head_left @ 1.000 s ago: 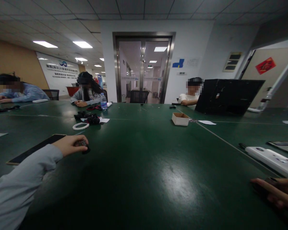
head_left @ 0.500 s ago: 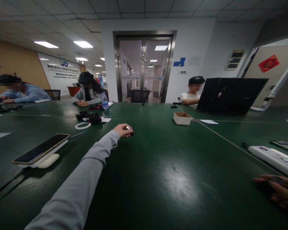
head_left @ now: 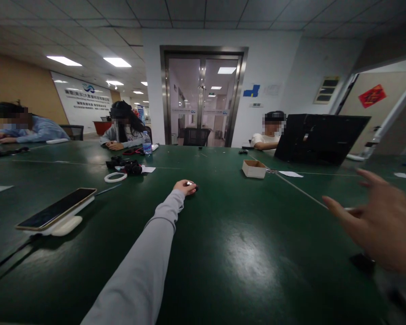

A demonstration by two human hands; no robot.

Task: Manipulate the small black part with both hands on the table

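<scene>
Left hand (head_left: 186, 186), arm fully extended, pinches a small dark object (head_left: 193, 186) against the surface (head_left: 223, 253), left of the box (head_left: 254, 169). Right hand (head_left: 379, 221) hovers with fingers spread, holding nothing.

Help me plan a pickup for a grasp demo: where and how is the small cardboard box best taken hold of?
Grip the cardboard box across its two long side walls, coming from above. It sits flat, low and open-topped, with bare table around it.

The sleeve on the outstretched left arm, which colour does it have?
The long sleeve is light grey, clearest in the head view.
</scene>
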